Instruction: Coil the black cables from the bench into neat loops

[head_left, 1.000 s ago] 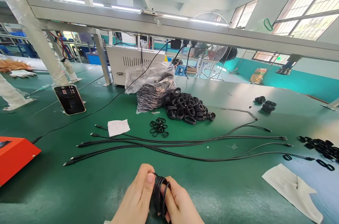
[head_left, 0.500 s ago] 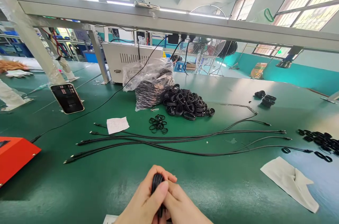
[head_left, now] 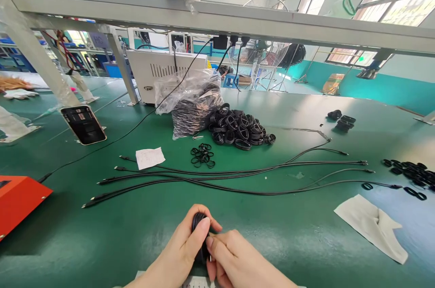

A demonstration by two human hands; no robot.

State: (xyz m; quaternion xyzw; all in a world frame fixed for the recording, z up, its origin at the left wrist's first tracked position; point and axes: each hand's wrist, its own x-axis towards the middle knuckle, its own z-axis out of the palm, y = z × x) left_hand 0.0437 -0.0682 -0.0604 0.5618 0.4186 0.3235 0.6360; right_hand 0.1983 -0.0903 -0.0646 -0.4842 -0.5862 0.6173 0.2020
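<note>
My left hand (head_left: 185,245) is wrapped round a coiled black cable (head_left: 200,224), thumb across its front. My right hand (head_left: 229,254) is closed against the coil's right side, fingertips pinching at its lower part near a small shiny end; exactly what they pinch is partly hidden. Below the hands a pale ruler-like strip with numbers (head_left: 200,282) shows at the bottom edge. Ahead of them several straight black cables (head_left: 217,173) lie across the green table (head_left: 136,229). A small heap of black loops (head_left: 203,155) sits beyond these cables.
A pile of coiled cables (head_left: 238,127) lies beside a clear plastic bag of cables (head_left: 193,115). On the left are a red box (head_left: 20,206) and a phone (head_left: 84,124). To the right are a pale cloth (head_left: 372,226) and black bands (head_left: 413,174). A metal beam (head_left: 217,13) spans above.
My right hand has drawn slightly right and its fingers now pinch beside the coil, rather than being tucked behind my left thumb. More of the numbered strip shows as the view shifts a little.
</note>
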